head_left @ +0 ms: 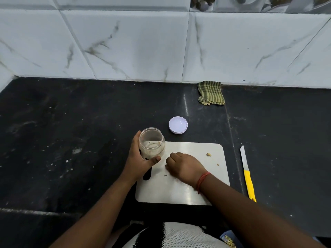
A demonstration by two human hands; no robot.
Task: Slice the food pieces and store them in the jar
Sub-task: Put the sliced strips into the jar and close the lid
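On the white cutting board's [180, 192] far left corner, the left hand [138, 161] grips the clear plastic jar [151, 143]. The right hand [184, 166] is curled, pinching at bits. One yellowish food piece [208, 154] waits near the right edge; probably it goes in next.

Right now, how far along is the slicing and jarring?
Slicing looks done: knife lies off the board. Left hand holds the open jar; right hand is gathering bits beside it. Left: scraps and the lid.
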